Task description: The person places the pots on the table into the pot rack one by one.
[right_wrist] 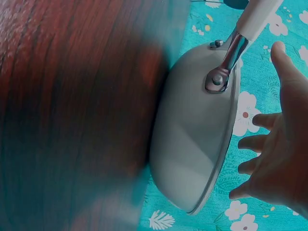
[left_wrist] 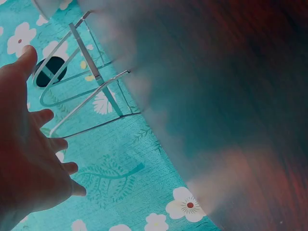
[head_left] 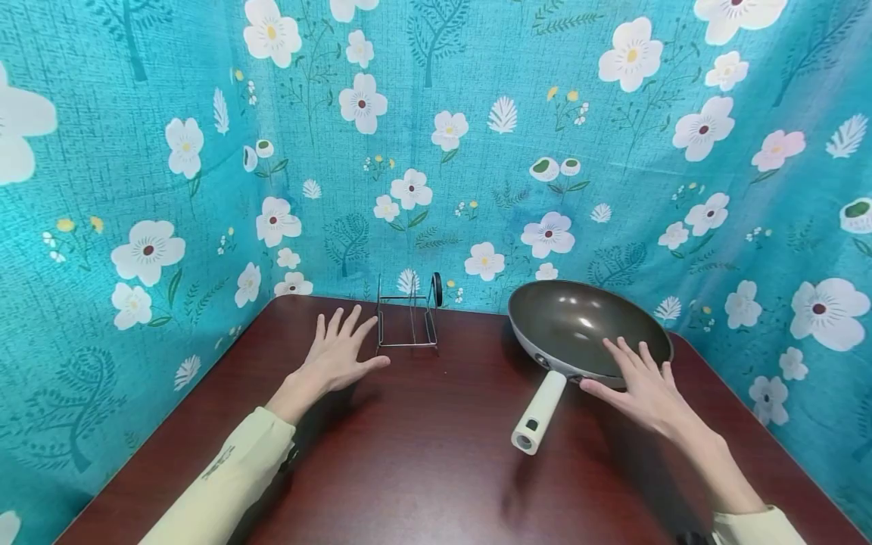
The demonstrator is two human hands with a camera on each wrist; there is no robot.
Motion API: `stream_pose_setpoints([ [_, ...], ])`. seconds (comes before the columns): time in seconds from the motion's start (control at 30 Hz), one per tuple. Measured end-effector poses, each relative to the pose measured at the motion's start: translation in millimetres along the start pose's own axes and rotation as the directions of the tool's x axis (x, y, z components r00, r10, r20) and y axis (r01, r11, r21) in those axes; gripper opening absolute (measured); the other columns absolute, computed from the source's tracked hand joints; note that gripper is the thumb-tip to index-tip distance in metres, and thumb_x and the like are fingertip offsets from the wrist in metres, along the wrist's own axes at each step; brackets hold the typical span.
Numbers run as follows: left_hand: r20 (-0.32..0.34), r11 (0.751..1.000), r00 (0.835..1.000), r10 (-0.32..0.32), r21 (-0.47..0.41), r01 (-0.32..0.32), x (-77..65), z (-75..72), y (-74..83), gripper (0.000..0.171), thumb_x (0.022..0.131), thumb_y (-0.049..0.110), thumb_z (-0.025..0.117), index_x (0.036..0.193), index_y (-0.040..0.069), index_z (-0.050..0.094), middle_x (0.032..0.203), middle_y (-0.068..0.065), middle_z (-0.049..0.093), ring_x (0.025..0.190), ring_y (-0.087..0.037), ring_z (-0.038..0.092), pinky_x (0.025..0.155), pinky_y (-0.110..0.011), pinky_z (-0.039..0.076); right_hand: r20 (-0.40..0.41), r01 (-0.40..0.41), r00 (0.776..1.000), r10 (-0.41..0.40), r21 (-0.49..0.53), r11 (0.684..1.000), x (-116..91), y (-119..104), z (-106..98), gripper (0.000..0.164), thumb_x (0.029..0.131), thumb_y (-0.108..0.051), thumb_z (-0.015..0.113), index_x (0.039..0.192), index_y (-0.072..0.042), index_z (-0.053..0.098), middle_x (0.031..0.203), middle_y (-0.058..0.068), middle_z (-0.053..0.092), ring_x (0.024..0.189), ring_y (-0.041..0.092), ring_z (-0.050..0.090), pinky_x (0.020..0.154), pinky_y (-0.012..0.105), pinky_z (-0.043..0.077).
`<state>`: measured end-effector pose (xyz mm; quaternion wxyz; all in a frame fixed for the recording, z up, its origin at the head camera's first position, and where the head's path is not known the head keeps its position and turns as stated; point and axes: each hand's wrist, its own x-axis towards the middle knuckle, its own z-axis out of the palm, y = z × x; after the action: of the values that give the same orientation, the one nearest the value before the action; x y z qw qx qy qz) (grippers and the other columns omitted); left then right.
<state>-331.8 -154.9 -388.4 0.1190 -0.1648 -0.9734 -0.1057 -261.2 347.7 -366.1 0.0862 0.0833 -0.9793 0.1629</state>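
A deep frying pan [head_left: 579,325] with a dark inside and pale outer wall stands on the right of the table; its white handle [head_left: 540,412] points toward the front. Close to its near rim, my right hand [head_left: 643,390] has its fingers spread and holds nothing. In the right wrist view, a gap shows between that hand [right_wrist: 281,149] and the pan's wall [right_wrist: 192,125]. Left of centre at the back stands a wire rack [head_left: 407,322] with a round black part. My left hand [head_left: 337,356], fingers spread, is just left of the rack and grips nothing.
The dark reddish-brown table [head_left: 422,454] has a glossy top. A turquoise curtain [head_left: 477,151] with white flowers hangs behind it and along both sides, close behind the rack and the pan.
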Motion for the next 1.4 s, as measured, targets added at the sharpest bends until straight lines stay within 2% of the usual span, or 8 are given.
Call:
stream_pose_setpoints([
  [0.2,0.002,0.999,0.999,0.046,0.025,-0.046,4.4,-1.5,7.2,0.084,0.089,0.069,0.052,0.155,0.020,0.035,0.164,-0.016,0.022,0.150,-0.045,0.016,0.119,-0.068,0.005,-0.004,0.004,1.000,-0.004,0.048,0.999,-0.3,-7.4,-2.5,0.095,0.090,-0.062,0.059,0.158,-0.009,0.021,0.159,0.031,0.020,0.147,0.057,0.001,0.105,0.082,0.004],
  [0.5,0.037,0.994,0.993,0.108,0.022,-0.109,4.0,-6.1,23.6,0.061,0.092,0.054,0.061,0.139,0.015,0.055,0.147,-0.013,0.051,0.137,-0.039,0.043,0.116,-0.062,0.025,-0.031,0.025,0.999,-0.020,0.152,0.988,0.0,-16.1,-1.4,0.085,0.093,-0.053,0.061,0.152,0.000,0.030,0.153,0.033,0.032,0.143,0.060,0.014,0.103,0.080,0.020],
  [0.73,0.008,0.992,0.993,0.121,-0.049,-0.121,-0.1,-1.4,28.8,0.050,0.093,0.046,0.065,0.132,0.015,0.061,0.135,-0.008,0.061,0.124,-0.032,0.055,0.108,-0.053,0.040,-0.062,0.023,0.998,-0.010,0.221,0.975,-5.5,-21.3,2.5,0.078,0.096,-0.047,0.061,0.151,0.001,0.033,0.148,0.031,0.038,0.130,0.049,0.046,0.099,0.065,0.044],
  [0.87,0.037,0.979,0.987,0.158,-0.139,-0.152,-6.0,-3.2,45.0,0.046,0.094,0.044,0.065,0.130,0.016,0.062,0.131,-0.005,0.063,0.121,-0.028,0.059,0.104,-0.050,0.045,-0.080,0.013,0.997,0.010,0.286,0.958,-11.5,-29.5,2.8,0.071,0.097,-0.045,0.059,0.149,-0.002,0.037,0.147,0.027,0.042,0.120,0.045,0.058,0.095,0.056,0.051],
  [1.0,0.065,0.958,0.973,0.222,-0.201,-0.205,-12.1,-5.9,66.0,0.044,0.094,0.045,0.064,0.129,0.019,0.063,0.131,-0.002,0.063,0.123,-0.024,0.059,0.104,-0.049,0.045,-0.114,0.028,0.993,0.010,0.326,0.945,-14.9,-39.5,3.3,0.062,0.098,-0.044,0.060,0.146,-0.008,0.044,0.142,0.020,0.050,0.115,0.039,0.062,0.087,0.035,0.057],
  [1.1,0.062,0.946,0.966,0.251,-0.226,-0.232,-15.0,-5.7,77.7,0.041,0.095,0.043,0.064,0.127,0.019,0.064,0.130,-0.001,0.063,0.123,-0.023,0.059,0.102,-0.047,0.046,-0.127,0.030,0.992,0.020,0.381,0.924,-17.1,-46.0,6.4,0.052,0.098,-0.042,0.060,0.139,-0.012,0.051,0.129,0.015,0.061,0.104,0.029,0.066,0.077,0.022,0.055],
  [1.2,0.071,0.938,0.963,0.259,-0.257,-0.233,-18.3,-2.8,85.3,0.039,0.095,0.043,0.063,0.126,0.019,0.064,0.130,-0.001,0.063,0.123,-0.022,0.059,0.101,-0.046,0.047,-0.124,0.027,0.992,0.033,0.450,0.892,-20.0,-51.0,11.2,0.044,0.099,-0.039,0.060,0.132,-0.011,0.057,0.115,0.014,0.068,0.091,0.019,0.067,0.072,0.023,0.056],
  [1.4,0.097,0.900,0.961,0.258,-0.386,-0.202,-26.2,3.0,98.1,0.038,0.096,0.044,0.062,0.126,0.020,0.064,0.129,0.002,0.063,0.123,-0.021,0.059,0.104,-0.047,0.046,-0.050,0.003,0.998,0.038,0.640,0.768,-21.7,-58.1,18.6,0.042,0.099,-0.031,0.061,0.126,0.001,0.059,0.102,0.013,0.071,0.086,0.012,0.069,0.073,0.027,0.059],
])
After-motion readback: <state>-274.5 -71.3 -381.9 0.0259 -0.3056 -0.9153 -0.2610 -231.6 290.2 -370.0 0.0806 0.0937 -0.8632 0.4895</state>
